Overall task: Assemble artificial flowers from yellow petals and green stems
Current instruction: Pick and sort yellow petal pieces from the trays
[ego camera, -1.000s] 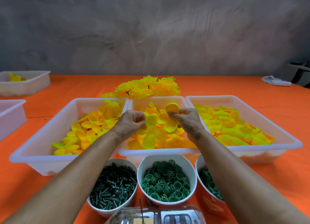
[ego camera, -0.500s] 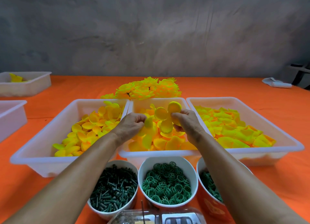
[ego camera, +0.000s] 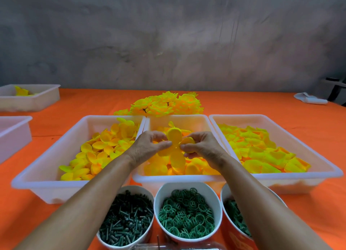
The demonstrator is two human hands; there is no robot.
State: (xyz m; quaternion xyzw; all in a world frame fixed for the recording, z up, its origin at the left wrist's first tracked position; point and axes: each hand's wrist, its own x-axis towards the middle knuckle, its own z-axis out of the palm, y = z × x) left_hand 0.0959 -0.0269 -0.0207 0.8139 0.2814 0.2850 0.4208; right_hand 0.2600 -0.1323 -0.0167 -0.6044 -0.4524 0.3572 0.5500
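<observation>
Head view, left hand (ego camera: 149, 146) and right hand (ego camera: 202, 146) pinching yellow petal piece (ego camera: 175, 152), lobes running near-vertical, facing camera.

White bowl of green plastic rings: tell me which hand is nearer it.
Roughly equal. The left hand and right hand both pinch a yellow petal piece above the bowl.

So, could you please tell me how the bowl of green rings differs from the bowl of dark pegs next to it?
The bowl of green rings holds lighter green, round, spoked hoops, while the bowl of dark pegs holds darker, straight, stick-like pieces. The ring bowl stands in the middle of the front row, in full view; the peg bowl stands to its left, partly hidden behind the left forearm. Both are white, round and well filled, on the orange table.
</observation>
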